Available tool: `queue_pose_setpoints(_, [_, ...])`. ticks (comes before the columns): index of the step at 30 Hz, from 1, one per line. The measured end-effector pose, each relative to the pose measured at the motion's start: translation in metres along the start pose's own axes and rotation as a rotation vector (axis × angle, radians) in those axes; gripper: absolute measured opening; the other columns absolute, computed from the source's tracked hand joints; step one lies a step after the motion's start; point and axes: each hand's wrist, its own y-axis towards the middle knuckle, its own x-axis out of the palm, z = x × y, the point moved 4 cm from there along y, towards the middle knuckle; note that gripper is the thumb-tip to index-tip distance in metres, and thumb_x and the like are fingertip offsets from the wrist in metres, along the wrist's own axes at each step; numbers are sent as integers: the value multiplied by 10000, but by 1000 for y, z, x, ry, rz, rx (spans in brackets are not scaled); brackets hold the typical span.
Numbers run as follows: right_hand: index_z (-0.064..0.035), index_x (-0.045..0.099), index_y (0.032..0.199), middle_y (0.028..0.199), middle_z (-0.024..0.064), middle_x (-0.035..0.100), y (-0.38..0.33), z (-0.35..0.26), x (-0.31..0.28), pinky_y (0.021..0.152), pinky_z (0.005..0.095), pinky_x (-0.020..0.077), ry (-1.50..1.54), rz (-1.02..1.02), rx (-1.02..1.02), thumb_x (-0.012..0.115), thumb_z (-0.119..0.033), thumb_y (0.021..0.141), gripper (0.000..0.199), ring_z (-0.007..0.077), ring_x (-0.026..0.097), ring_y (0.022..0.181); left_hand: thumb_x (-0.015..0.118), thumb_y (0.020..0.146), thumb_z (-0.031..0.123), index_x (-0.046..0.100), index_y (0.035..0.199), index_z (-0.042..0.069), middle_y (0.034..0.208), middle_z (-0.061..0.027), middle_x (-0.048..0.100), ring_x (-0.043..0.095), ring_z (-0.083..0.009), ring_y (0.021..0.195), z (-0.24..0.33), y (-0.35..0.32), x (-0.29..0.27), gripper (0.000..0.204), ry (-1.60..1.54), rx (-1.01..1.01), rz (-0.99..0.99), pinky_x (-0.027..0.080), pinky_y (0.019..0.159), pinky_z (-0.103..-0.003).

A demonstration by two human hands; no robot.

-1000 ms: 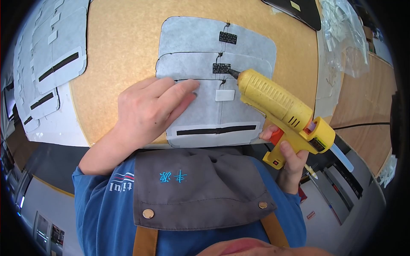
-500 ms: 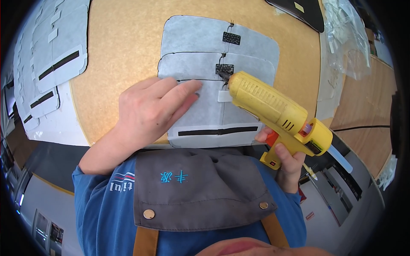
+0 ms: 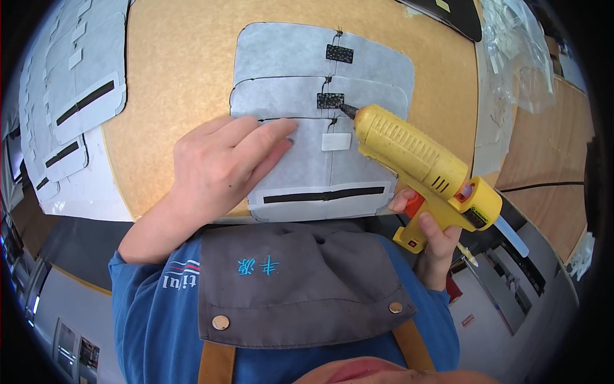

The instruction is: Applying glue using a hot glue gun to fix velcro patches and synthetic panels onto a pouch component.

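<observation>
Three light-grey panels (image 3: 275, 51) with dark edges lie overlapped in front of me. Black textured patches (image 3: 339, 54) are on the two farther ones; the nearest panel (image 3: 294, 166) bears a white tab (image 3: 336, 141) and a long black strip (image 3: 324, 195). My left hand (image 3: 224, 157) is closed, its bent fingers resting on the upper left of the nearest panel. In my right hand (image 3: 435, 237) is a yellow glue gun (image 3: 416, 150), fingers round its handle by the red trigger. Its dark nozzle tip is by the right edge of the middle panel's black patch (image 3: 330, 101).
More grey panels (image 3: 89, 70) with black strips overlap at the left of the brown board (image 3: 176, 51). A black flat piece (image 3: 448, 16) lies at the far right, near clear plastic bags (image 3: 518, 57). A black cable (image 3: 543, 186) crosses the wooden surface at the right.
The glue gun's nozzle has moved right, from over the middle panel's black patch to its right edge. The white tab now shows fully. My left hand stays on the nearest panel.
</observation>
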Motion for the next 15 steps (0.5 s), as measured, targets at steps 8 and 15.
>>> queue_pose_setpoints(8, [88, 423, 1381, 1096, 214, 620, 0, 0, -1, 912, 389, 513, -13, 11, 34, 580, -26, 882, 535, 267, 630, 1025, 822, 739, 108, 733, 1037, 139, 620, -12, 502, 512, -168, 518, 1, 1, -1, 313, -5, -3, 1, 396, 465, -316])
queue_pose_setpoints(15, [72, 420, 1394, 1107, 209, 615, 11, -3, 11, 905, 381, 504, -19, -45, 15, 568, 3, 884, 535, 264, 627, 1022, 819, 743, 106, 735, 1029, 134, 619, -14, 499, 510, -169, 520, 0, 2, -1, 299, -13, -1, -7, 396, 464, -316])
